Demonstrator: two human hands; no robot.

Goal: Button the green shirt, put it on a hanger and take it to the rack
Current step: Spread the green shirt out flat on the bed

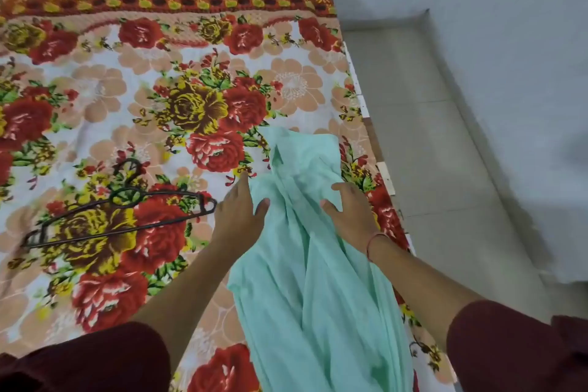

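Observation:
A pale green shirt (pixel 305 264) lies bunched lengthwise on the flowered bed cover, its top end pointing away from me. My left hand (pixel 240 216) rests flat at the shirt's left edge, fingers straight, thumb on the cloth. On the shirt's right side lies my right hand (pixel 351 210), fingers stretched out over the fabric, a red thread round the wrist. A dark hanger (pixel 121 213) lies flat on the cover, to the left of my left hand. No buttons show among the folds.
The bed (pixel 159 89) with its red and yellow flower cover fills the left and middle. Its right edge (pixel 378 169) runs diagonally beside the shirt. Beyond it is pale tiled floor (pixel 445 169) and a white wall (pixel 509 25).

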